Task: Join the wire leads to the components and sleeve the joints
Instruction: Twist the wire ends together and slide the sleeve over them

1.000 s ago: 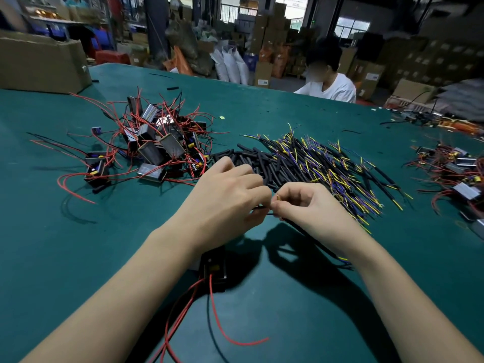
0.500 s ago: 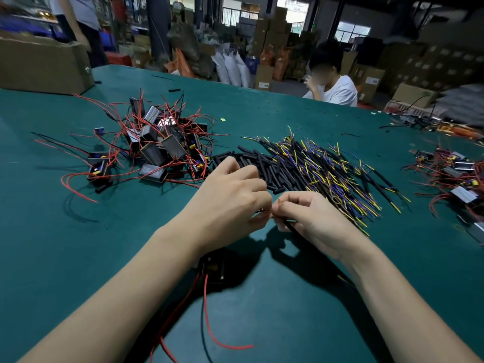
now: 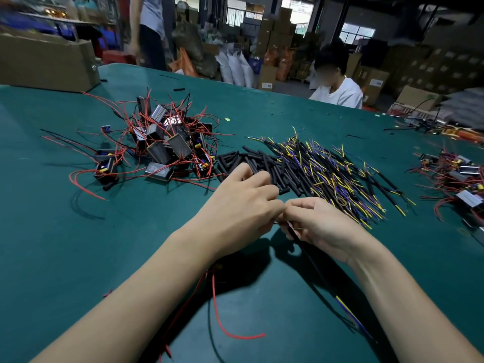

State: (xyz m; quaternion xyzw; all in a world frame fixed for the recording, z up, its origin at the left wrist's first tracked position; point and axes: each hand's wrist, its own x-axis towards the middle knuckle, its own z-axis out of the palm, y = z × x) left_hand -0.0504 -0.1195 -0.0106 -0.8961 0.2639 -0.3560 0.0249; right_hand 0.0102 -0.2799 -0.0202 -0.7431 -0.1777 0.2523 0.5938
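dim warehouse | green tabletop (image 3: 262, 111) | stacked cardboard boxes (image 3: 277, 40) along the back | bright windows (image 3: 357, 32) | white sacks (image 3: 235, 66)

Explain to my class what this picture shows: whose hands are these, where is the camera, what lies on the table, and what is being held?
There is no machine here. The camera sits on a worker's head and looks down at that person's own two bare hands over a green table. The left hand and the right hand meet fingertip to fingertip. The right hand pinches a thin black sleeved lead, which trails back toward the worker and ends in yellow and blue wires. What the left hand pinches is hidden. Beyond the hands lie a heap of small boxy components with red wires, loose black sleeve pieces, and a pile of black, yellow and blue leads.
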